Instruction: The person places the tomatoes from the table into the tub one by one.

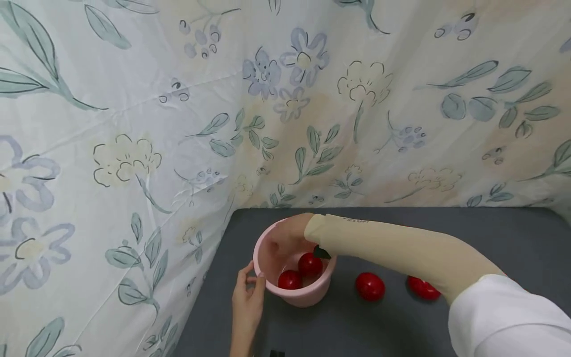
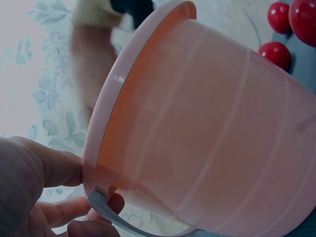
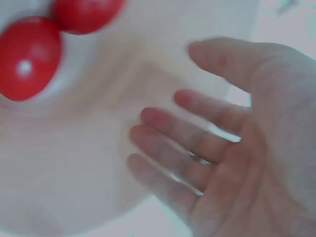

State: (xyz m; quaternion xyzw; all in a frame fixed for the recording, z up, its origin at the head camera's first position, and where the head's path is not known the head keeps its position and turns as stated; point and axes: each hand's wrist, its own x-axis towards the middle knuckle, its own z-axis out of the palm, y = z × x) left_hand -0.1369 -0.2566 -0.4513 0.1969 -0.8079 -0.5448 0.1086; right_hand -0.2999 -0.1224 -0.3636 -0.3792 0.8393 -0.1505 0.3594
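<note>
A pink bucket [image 1: 300,298] with a grey handle [image 2: 121,223] stands on the dark table. My left hand [image 1: 250,297] pinches its rim at the near left, the thumb on one side and fingers on the other in the left wrist view. My right hand [image 1: 290,237] reaches down inside the bucket, fingers spread and holding nothing in the right wrist view. Beside it at the bottom lie two glossy red balls, one ball [image 1: 290,280] nearer me and another ball [image 1: 310,265] behind it.
Right of the bucket, a red ball [image 1: 370,286] rests on the dark table [image 1: 339,322]. Another red round thing [image 1: 423,288] is partly hidden under my right forearm. A flowered cloth [image 1: 312,163] hangs behind and along the left side.
</note>
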